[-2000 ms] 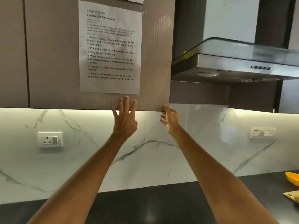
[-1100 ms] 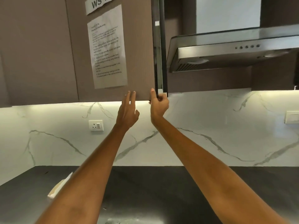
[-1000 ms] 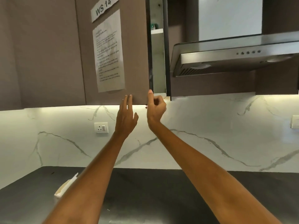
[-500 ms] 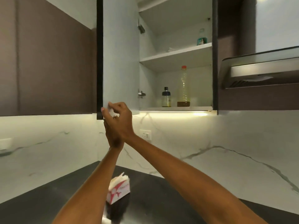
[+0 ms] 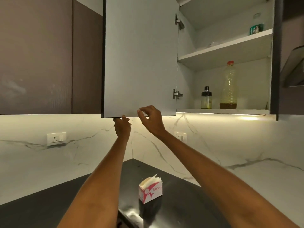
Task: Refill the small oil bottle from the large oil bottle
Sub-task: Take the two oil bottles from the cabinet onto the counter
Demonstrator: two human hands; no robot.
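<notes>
A person's left hand (image 5: 122, 126) grips the bottom edge of an open cabinet door (image 5: 141, 56), while the right hand (image 5: 150, 120) hovers beside it, fingers loosely curled and empty; the small oil bottle (image 5: 206, 98) and large oil bottle (image 5: 229, 86) stand side by side on the cabinet's bottom shelf (image 5: 222, 111)

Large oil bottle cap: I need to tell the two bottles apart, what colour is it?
Red, on the large oil bottle; head view.
</notes>
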